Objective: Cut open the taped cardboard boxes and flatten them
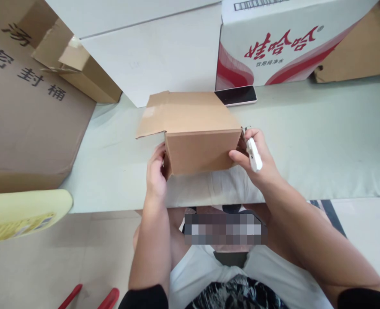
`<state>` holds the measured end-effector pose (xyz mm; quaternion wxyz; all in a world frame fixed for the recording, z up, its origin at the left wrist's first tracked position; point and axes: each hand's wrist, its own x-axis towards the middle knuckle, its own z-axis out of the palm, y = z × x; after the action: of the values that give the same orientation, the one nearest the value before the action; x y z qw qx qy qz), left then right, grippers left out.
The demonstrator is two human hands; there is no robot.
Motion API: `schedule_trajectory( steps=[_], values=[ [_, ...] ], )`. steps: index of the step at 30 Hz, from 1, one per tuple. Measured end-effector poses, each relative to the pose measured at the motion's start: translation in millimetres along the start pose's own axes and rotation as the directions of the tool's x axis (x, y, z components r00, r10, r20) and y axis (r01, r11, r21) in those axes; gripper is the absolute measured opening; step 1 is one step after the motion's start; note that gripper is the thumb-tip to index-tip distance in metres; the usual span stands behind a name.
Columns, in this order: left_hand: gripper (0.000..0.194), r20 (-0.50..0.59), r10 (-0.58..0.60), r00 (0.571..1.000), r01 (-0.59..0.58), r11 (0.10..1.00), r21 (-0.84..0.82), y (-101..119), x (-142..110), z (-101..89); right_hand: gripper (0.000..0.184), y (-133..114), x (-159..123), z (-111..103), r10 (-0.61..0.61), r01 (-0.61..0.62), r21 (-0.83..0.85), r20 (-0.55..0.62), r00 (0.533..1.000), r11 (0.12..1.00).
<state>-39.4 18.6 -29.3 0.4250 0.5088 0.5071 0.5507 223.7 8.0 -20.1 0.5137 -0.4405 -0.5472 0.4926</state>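
A small brown cardboard box (205, 152) is held at the table's front part, its wide top panel lying flat and a flap (149, 116) sticking out to the left. My left hand (156, 171) grips the box's left side, with its fingertips hidden behind the cardboard. My right hand (262, 156) pinches the right end, thumb on the front face and fingers partly inside the side opening. Tucked in that same hand is a small white box cutter (254, 156) with a metal tip at its upper end.
Behind the box lies a dark-screened phone (238, 95). White cartons (164, 56) and a red-and-white water carton (283, 56) line the back. A large brown carton (31, 128) stands left, near a yellow container (25, 210). The pale table cloth (321, 141) ends just before my lap.
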Motion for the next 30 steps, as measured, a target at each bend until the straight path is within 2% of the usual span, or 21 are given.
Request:
schedule_trajectory(
  steps=[3,6,11,15,18,20,23,27,30],
  values=[
    [0.059,0.012,0.045,0.999,-0.045,0.998,0.039,4.9,-3.3,0.7,0.059,0.7,-0.4,0.6,0.027,-0.029,-0.023,-0.075,0.997,0.999],
    [0.059,-0.045,0.07,0.997,-0.064,0.99,0.125,9.3,-4.4,3.1,0.062,0.4,-1.9,2.4,0.051,-0.076,-0.109,-0.218,0.975,0.991],
    [0.048,-0.142,0.051,0.989,-0.026,0.984,0.176,9.9,-3.9,7.2,0.069,-7.5,-4.1,7.5,0.033,-0.126,-0.205,-0.405,0.914,0.971],
    [0.051,-0.152,0.054,0.987,-0.032,0.989,0.142,8.8,-2.7,7.9,0.072,-13.9,-2.3,8.9,-0.057,-0.1,-0.263,-0.529,0.847,0.959],
    [0.052,-0.16,0.063,0.985,-0.045,0.993,0.113,9.6,-1.2,5.2,0.06,-15.6,1.7,3.7,-0.039,-0.033,-0.117,-0.558,0.829,0.993],
    [0.048,-0.16,0.059,0.985,-0.044,0.994,0.098,10.4,-0.5,2.1,0.049,-16.8,5.0,-2.3,0.055,-0.021,0.067,-0.56,0.826,0.998],
    [0.044,-0.112,0.038,0.993,-0.027,0.995,0.098,10.4,-1.1,-2.4,0.041,-20.2,8.8,-10.9,0.209,-0.088,0.258,-0.489,0.847,0.962],
    [0.038,-0.001,-0.055,0.998,0.055,0.998,0.042,10.5,-3.8,-6.5,0.042,-24.4,10.3,-15.8,0.296,-0.175,0.304,-0.415,0.861,0.936],
    [0.037,0.17,-0.195,0.966,0.223,0.959,-0.173,14.8,-4.6,-10.3,0.042,-24.0,10.4,-16.5,0.304,-0.173,0.326,-0.413,0.858,0.929]
  ],
)
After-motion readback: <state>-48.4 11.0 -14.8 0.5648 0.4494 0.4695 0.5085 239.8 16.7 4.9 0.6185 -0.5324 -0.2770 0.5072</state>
